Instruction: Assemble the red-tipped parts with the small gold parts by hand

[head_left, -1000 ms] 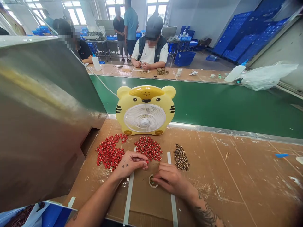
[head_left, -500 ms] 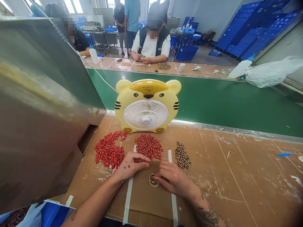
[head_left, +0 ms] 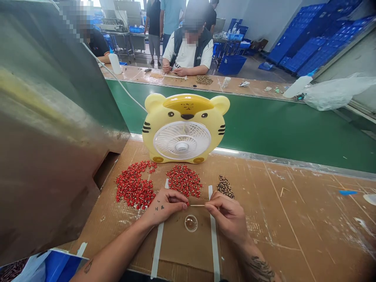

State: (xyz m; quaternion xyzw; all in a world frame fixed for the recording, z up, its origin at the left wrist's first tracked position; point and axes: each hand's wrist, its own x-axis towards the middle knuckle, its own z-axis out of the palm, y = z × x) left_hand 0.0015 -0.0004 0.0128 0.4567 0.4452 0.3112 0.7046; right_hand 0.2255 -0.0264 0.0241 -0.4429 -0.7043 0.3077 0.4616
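Note:
My left hand point(head_left: 165, 206) is closed, pinching a small red piece point(head_left: 187, 203) between thumb and forefinger. From the right, my right hand point(head_left: 227, 211) grips a thin pale stick point(head_left: 197, 205), whose tip is at or very near the red piece; contact is too small to make out. Below the stick, a small clear round dish point(head_left: 191, 231) with some liquid-looking content rests on a cardboard sheet point(head_left: 185, 252). Beyond my hands lie a middle pile of red pieces point(head_left: 183, 180), a left pile of red pieces point(head_left: 135, 188) and a pile of black-and-gold bits point(head_left: 225, 186), partly behind my right hand.
A yellow animal-shaped fan point(head_left: 149, 137) stands behind the piles. Pale tape strips point(head_left: 215, 250) edge the cardboard. To the left rises a large metal panel point(head_left: 53, 129). Across the green divider point(head_left: 264, 121), a co-worker point(head_left: 188, 51) handles small parts near white bottles point(head_left: 115, 63).
My right hand has lifted the stick out of the clear dish and brought it up to the red piece. My left hand keeps its pinch in nearly the same place.

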